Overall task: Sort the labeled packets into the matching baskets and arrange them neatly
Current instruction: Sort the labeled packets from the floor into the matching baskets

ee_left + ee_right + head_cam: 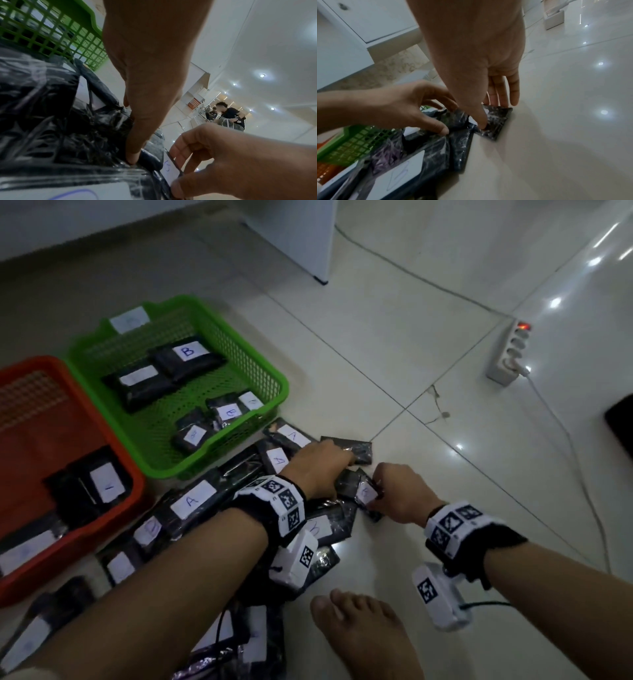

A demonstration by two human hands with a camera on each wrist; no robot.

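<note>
Sorting is barely begun: your right hand [399, 494] pinches a small packet [365, 494], your left hand [317, 465] grips another, while most packets [191, 501] crowd the floor beside the green basket [219, 313] and red basket [133, 501].

Floor [428, 313]: pale glossy tiles with dark grout lines and bright spots of reflected ceiling light.
Power strip [509, 353]: white, lying on the tiles at the right, red switch lit at its far end, a white plug in its near socket.
Cable [411, 273]: thin, running across the tiles from the cabinet's foot towards the strip.
Cabinet [301, 231]: white, standing at the top of the head view.
Bare foot [359, 635]: resting on the tiles at the bottom edge.
Background people [229, 116]: several, far off, small and blurred.
</note>
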